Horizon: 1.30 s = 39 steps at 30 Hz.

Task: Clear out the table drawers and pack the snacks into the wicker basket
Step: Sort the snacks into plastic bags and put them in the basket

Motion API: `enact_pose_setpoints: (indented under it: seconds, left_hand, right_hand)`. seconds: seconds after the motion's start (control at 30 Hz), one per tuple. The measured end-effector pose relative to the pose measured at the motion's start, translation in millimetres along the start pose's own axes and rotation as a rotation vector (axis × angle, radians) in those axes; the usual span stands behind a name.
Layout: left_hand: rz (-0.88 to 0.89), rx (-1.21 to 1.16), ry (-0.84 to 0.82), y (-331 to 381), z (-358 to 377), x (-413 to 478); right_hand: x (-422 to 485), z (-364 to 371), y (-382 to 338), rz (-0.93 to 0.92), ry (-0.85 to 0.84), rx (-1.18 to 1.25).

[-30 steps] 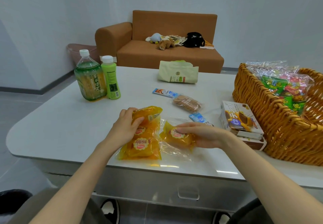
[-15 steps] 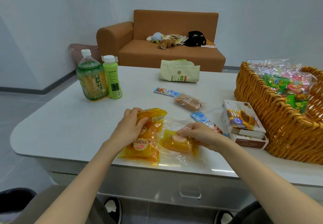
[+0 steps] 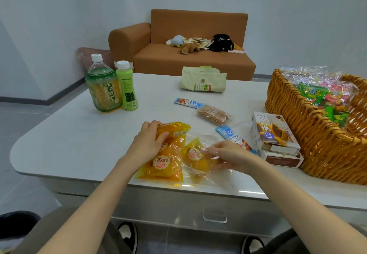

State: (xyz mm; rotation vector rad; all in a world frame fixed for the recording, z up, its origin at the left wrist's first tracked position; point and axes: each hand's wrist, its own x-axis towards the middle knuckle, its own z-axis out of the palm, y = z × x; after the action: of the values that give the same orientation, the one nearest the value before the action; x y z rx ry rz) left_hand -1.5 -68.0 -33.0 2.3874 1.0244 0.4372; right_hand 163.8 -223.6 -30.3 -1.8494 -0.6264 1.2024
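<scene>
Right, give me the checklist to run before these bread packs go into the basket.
1. Left hand grips the yellow bread bag at its top: ok.
2. Right hand holding the small bread pack: cannot tell, clear wrap covers the fingers.
3. Room in the wicker basket beside the sweets bag: ok.
4. Low path to the basket: not ok, stacked snack boxes stand between.
5. Drawer under the table edge shut: ok.

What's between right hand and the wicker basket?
Head view: a blue biscuit sachet lies by the right hand, which holds a clear-wrapped yellow bread packet; then two stacked cardboard snack boxes next to the woven wicker basket.
</scene>
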Motion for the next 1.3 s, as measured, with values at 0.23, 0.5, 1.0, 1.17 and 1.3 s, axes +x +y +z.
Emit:
enact_pose_setpoints:
  seconds: [0.23, 0.5, 1.0, 1.17, 1.3]
  left_hand:
    - [-0.003, 0.020, 0.002, 2, 0, -1]
    - [-0.003, 0.001, 0.008, 4, 2, -1]
    - [0.429, -0.325, 0.045, 41, 11, -12]
    - [0.462, -0.334, -0.007, 55, 19, -17]
    - [0.361, -0.176, -0.080, 48, 17, -11]
  right_hand:
    - [-6, 2, 4, 0.063, -0.256, 0.088]
    - [-8, 2, 7, -0.095, -0.206, -0.197]
    - [-17, -23, -8, -0.265, 0.063, 0.427]
    - [-29, -24, -11, -0.251, -0.064, 0.438]
    - [-42, -42, -11, -0.329, 0.334, 0.270]
